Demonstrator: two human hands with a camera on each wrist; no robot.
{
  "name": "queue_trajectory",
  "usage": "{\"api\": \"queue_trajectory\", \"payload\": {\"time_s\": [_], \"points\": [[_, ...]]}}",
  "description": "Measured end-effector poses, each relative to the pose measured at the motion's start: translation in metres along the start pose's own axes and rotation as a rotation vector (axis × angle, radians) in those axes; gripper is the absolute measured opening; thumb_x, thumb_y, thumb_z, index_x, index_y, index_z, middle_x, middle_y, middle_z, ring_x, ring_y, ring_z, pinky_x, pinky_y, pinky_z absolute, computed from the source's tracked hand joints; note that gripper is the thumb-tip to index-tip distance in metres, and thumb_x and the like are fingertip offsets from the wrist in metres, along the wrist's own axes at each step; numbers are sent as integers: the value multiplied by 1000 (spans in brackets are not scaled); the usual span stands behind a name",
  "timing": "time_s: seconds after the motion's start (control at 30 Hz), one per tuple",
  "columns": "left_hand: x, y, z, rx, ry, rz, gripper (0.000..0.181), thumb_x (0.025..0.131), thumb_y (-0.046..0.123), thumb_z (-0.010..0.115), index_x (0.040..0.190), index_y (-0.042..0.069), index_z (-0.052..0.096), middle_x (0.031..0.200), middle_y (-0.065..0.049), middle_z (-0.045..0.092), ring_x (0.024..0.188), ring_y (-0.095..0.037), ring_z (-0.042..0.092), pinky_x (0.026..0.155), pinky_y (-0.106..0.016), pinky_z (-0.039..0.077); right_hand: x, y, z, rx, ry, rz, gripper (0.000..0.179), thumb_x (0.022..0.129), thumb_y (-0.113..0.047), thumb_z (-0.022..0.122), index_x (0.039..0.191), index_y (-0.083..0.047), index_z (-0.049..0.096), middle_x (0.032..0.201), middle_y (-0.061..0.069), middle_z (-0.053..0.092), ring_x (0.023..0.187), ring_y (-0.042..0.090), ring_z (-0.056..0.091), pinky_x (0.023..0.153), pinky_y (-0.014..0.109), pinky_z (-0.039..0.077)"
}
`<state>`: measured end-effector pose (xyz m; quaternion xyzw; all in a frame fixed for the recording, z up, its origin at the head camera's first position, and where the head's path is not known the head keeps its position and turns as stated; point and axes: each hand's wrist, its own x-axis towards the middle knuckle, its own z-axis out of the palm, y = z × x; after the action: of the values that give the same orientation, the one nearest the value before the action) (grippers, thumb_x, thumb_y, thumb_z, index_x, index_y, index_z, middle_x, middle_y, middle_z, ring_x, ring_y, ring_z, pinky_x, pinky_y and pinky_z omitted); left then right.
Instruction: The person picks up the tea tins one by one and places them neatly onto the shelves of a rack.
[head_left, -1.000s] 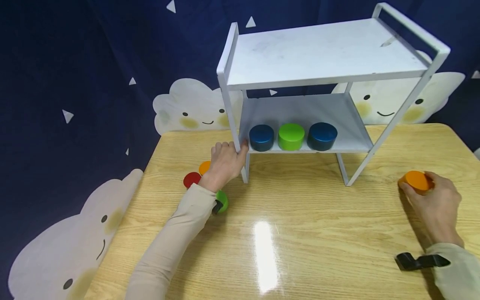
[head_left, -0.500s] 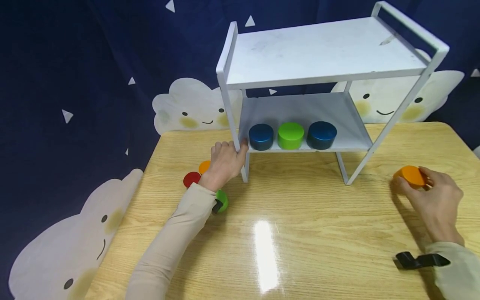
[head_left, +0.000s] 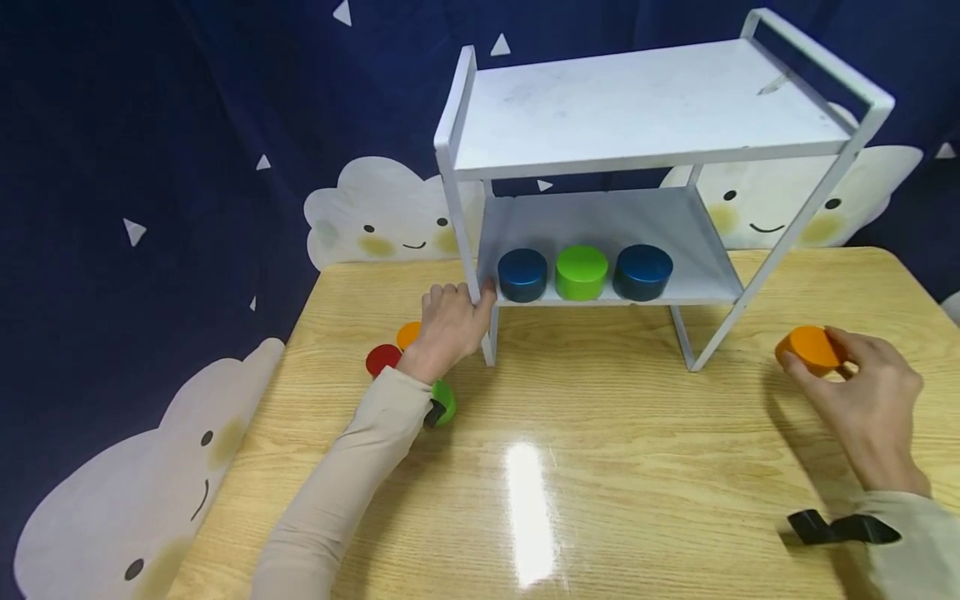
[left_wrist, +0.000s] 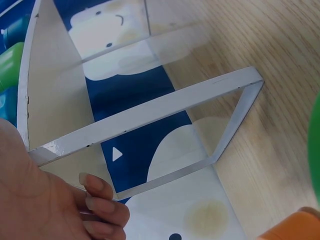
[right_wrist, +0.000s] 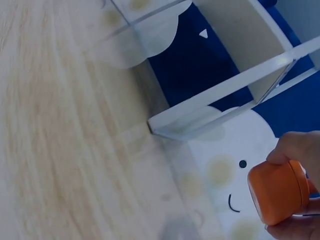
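Note:
In the head view my right hand (head_left: 873, 396) pinches a short orange cylinder (head_left: 810, 348) between thumb and fingers, held above the table right of the white two-tier shelf (head_left: 637, 104). In the right wrist view the orange cylinder (right_wrist: 277, 192) shows a rounded edge and a seam near one end. My left hand (head_left: 455, 325) grips the shelf at its front left post, level with the lower tier. The left wrist view shows my left hand's (left_wrist: 60, 205) fingers curled by the white frame (left_wrist: 150, 112). A blue (head_left: 522, 275), a green (head_left: 581, 272) and another blue cylinder (head_left: 642, 272) stand along the lower tier's front.
On the wooden table (head_left: 600, 467), left of the shelf, lie a red cylinder (head_left: 383, 360), an orange one (head_left: 408, 335) and a green one (head_left: 444, 402), partly hidden by my left arm. A dark blue curtain (head_left: 187, 100) with cloud pictures hangs behind.
My right hand has raised the orange cylinder off the table and moved it slightly left, toward the shelf. The left hand has stayed on the shelf post.

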<state>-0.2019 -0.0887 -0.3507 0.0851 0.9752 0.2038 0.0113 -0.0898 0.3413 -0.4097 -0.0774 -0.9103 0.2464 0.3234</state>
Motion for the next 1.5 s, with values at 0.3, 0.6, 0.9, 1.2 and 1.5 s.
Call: {"api": "queue_trajectory", "payload": {"time_s": [0.3,0.6,0.9,1.2,1.5], "points": [[0,0,0,-5,0,-1,64,101,49,15,76,2,52,75,-15,46,78,-31,40,72,-38,28,3,-15,-8,20,2,-61,55,69,-14,80,113,14,63,107,34,61,93,46,57,71,-6,18],[0,0,0,-2,4,0,64,101,48,16,75,2,51,75,-15,46,79,-31,39,71,-38,28,7,-38,-16,42,13,-105,56,66,-17,82,111,11,65,107,32,62,90,47,58,70,-7,20],[-1,0,0,-5,5,-2,64,101,48,15,75,3,51,75,-15,46,79,-31,39,72,-38,28,9,-57,-24,47,26,-186,56,65,-18,81,108,12,65,102,32,64,83,46,59,71,-7,19],[-1,0,0,-18,-1,-4,64,101,49,15,76,2,51,76,-14,46,80,-31,39,73,-38,28,10,-71,-30,63,18,-204,54,65,-15,82,108,13,65,99,32,63,81,47,60,71,-6,20],[0,0,0,-25,2,-1,63,101,49,16,75,3,51,75,-14,46,79,-31,40,73,-38,28,11,-83,-33,94,33,-220,54,65,-14,83,109,11,66,101,30,64,88,25,64,71,-6,24]]}}
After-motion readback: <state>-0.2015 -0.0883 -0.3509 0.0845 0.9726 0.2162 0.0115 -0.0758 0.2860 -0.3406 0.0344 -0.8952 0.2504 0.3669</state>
